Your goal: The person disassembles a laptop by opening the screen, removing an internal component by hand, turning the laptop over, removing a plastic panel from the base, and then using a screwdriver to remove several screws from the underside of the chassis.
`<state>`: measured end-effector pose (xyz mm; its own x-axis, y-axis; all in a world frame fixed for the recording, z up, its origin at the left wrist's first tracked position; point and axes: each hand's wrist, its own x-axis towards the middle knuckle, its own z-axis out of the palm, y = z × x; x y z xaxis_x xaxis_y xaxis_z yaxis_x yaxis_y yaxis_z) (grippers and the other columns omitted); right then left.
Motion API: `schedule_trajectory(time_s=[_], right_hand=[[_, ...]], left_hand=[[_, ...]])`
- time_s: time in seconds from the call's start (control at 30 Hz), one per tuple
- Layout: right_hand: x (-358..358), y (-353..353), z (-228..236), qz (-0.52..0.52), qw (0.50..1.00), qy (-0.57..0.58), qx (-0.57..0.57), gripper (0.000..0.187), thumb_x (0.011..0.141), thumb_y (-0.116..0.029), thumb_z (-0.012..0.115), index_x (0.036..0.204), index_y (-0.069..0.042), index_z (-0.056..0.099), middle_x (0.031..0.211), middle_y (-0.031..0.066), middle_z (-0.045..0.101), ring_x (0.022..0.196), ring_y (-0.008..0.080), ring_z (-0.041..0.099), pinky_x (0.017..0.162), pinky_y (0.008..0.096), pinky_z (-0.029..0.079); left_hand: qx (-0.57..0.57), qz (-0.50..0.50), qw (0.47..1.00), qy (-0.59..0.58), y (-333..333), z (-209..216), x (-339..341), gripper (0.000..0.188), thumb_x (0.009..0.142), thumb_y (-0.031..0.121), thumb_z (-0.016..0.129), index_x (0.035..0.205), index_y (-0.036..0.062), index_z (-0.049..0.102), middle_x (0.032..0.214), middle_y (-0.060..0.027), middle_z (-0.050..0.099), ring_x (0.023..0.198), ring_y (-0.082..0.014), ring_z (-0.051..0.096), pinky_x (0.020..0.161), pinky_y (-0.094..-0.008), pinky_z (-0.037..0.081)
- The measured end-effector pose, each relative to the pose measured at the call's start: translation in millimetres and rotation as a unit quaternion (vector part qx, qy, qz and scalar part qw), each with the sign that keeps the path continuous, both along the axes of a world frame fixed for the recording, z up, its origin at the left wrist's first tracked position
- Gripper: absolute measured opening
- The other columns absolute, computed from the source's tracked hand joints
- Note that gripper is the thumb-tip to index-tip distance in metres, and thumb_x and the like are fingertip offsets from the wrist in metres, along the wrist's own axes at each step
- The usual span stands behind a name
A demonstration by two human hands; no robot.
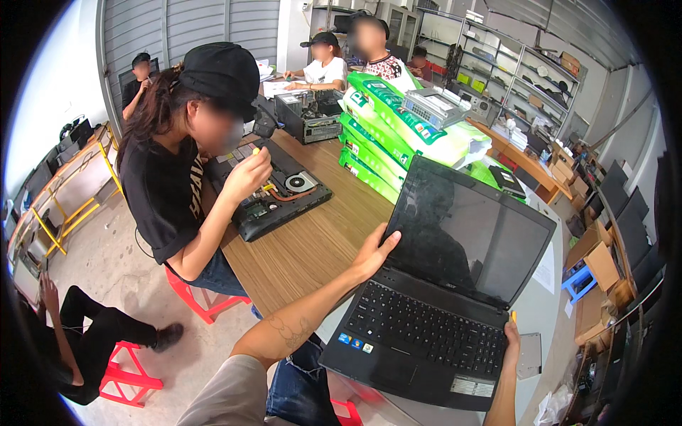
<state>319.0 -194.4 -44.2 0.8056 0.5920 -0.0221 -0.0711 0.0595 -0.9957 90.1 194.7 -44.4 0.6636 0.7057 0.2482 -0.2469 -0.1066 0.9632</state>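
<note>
An open black laptop (433, 312) with a dark screen sits tilted at the near edge of a wooden table (312, 241). My left hand (375, 254) grips its left side by the hinge, thumb against the screen's edge. My right hand (510, 341) holds the base's right edge, with a small yellow tip showing just above the fingers. What that yellow thing is I cannot tell.
A person in a black cap sits at the left on a red stool (202, 302), working with a yellow-handled tool on an opened laptop (280, 195). Stacked green and white packages (387, 124) stand behind my laptop. Other people sit further back and at lower left. Shelves line the right wall.
</note>
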Motion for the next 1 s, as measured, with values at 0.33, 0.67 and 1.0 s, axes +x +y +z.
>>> schedule_trajectory(time_s=[0.33, 0.67, 1.0], right_hand=[[0.5, -0.9, -0.6, 0.014, 1.0, -0.011, 0.01, 0.05, 0.101, -0.023, 0.052, 0.142, 0.003, 0.051, 0.133, 0.0116, 0.062, 0.122, 0.02, 0.059, 0.107, 0.0306, 0.041], [13.3, -2.0, -8.7, 0.031, 0.998, -0.045, 0.009, 0.052, 0.101, -0.023, 0.052, 0.145, 0.004, 0.048, 0.135, 0.0125, 0.062, 0.126, 0.02, 0.057, 0.109, 0.031, 0.04], [15.1, 4.8, -15.6, 0.057, 0.998, 0.014, 0.028, 0.052, 0.1, -0.021, 0.054, 0.145, 0.005, 0.048, 0.135, 0.0135, 0.062, 0.125, 0.021, 0.059, 0.11, 0.0315, 0.041]], left_hand=[[0.005, 0.004, 1.0, 0.021, -11.8, 24.7, -9.3, 0.078, 0.102, 0.053, 0.053, 0.146, -0.0101, 0.04, 0.148, -0.0269, 0.048, 0.141, -0.0341, 0.043, 0.117, -0.0386, 0.031], [-0.002, -0.005, 0.999, 0.05, -8.8, 26.2, -7.7, 0.083, 0.101, 0.056, 0.052, 0.151, -0.0091, 0.034, 0.155, -0.0272, 0.039, 0.147, -0.0346, 0.035, 0.121, -0.0395, 0.026], [0.023, 0.044, 0.995, 0.091, -8.6, 7.3, 3.7, 0.088, 0.1, 0.061, 0.05, 0.153, -0.0069, 0.033, 0.158, -0.026, 0.035, 0.15, -0.0345, 0.029, 0.123, -0.0394, 0.022]])
